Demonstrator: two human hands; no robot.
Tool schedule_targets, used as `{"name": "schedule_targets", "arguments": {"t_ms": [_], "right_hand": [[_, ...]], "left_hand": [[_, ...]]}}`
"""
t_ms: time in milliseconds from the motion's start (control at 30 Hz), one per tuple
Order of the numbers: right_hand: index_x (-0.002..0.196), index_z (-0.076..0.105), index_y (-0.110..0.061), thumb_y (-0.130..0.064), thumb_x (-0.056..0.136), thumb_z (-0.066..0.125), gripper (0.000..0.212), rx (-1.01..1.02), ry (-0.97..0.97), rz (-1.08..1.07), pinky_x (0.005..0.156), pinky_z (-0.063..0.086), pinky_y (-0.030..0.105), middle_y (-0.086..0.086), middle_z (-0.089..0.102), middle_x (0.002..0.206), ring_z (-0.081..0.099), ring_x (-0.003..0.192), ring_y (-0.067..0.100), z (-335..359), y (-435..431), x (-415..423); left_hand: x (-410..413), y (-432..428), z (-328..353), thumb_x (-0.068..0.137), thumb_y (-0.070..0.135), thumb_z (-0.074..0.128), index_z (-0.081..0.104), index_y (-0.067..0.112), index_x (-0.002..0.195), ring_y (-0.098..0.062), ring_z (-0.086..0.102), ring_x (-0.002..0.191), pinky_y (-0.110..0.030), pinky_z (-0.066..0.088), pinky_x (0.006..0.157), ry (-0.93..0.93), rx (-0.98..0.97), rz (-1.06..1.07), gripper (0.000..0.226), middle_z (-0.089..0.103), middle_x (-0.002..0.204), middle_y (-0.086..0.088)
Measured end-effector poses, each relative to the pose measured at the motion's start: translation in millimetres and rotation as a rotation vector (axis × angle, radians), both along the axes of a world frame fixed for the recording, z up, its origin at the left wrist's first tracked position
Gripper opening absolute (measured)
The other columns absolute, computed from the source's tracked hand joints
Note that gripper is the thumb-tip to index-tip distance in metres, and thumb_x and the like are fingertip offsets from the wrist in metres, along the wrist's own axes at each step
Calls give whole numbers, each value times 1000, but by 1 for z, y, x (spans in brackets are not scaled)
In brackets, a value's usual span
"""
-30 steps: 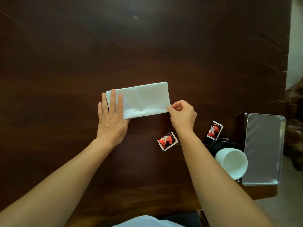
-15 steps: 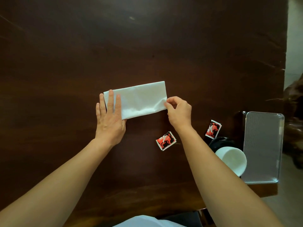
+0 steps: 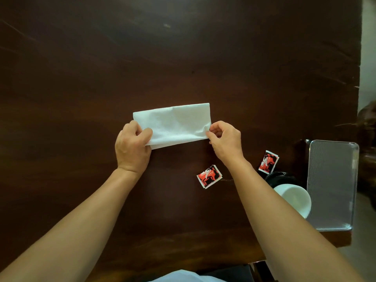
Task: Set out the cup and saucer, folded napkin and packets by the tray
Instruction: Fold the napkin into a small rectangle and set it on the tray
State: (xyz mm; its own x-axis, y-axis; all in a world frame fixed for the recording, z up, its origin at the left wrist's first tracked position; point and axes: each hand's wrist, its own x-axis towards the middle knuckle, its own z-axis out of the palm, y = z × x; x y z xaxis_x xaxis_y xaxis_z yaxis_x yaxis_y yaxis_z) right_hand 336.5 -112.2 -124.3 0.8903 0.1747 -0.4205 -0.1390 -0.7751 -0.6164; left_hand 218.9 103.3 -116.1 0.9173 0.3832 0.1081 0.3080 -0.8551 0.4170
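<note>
Napkin (image 3: 173,125) corners hide under left hand (image 3: 132,147) and right hand (image 3: 225,141), apparently pinched.

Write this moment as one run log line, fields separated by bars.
step: folding napkin | left hand: pinches its left end | right hand: pinches its right end | packets, cup, saucer: untouched, left of tray

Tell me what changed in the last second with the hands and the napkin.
The left hand, flat on the left end of the napkin a second ago, has curled and now pinches its near left corner. The right hand keeps pinching the near right corner. The napkin, packets, cup, saucer and tray lie where they were.
</note>
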Motion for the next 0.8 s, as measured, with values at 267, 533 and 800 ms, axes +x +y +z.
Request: {"name": "schedule_targets", "arguments": {"t_ms": [267, 533, 800], "right_hand": [[93, 67, -15, -14, 92, 69, 2, -54, 28, 5, 75, 61, 43, 3, 66, 92, 67, 82, 19, 0, 5, 2], [90, 59, -19, -14, 90, 69, 11, -38, -44, -29, 73, 58, 35, -6, 60, 86, 59, 75, 10, 3, 5, -2], [118, 65, -7, 5, 87, 64, 34, -143, -401, 250, 71, 56, 35, 13, 56, 107, 53, 99, 28, 2, 15, -14]], "left_hand": [[-2, 8, -14, 67, -23, 52, 54, 0, 69, -34, 43, 70, -40, 31, 56, 240, 121, 25, 23, 48, 80, -18], [-14, 10, -4, 58, 0, 61, 66, 8, 79, -37, 44, 90, -41, 29, 71, 299, 93, -70, 23, 53, 96, -14], [21, -19, -33, 102, 35, 38, 23, 14, 157, -37, 5, 153, -48, 7, 123, 347, 105, -303, 61, 14, 165, -17]]}}
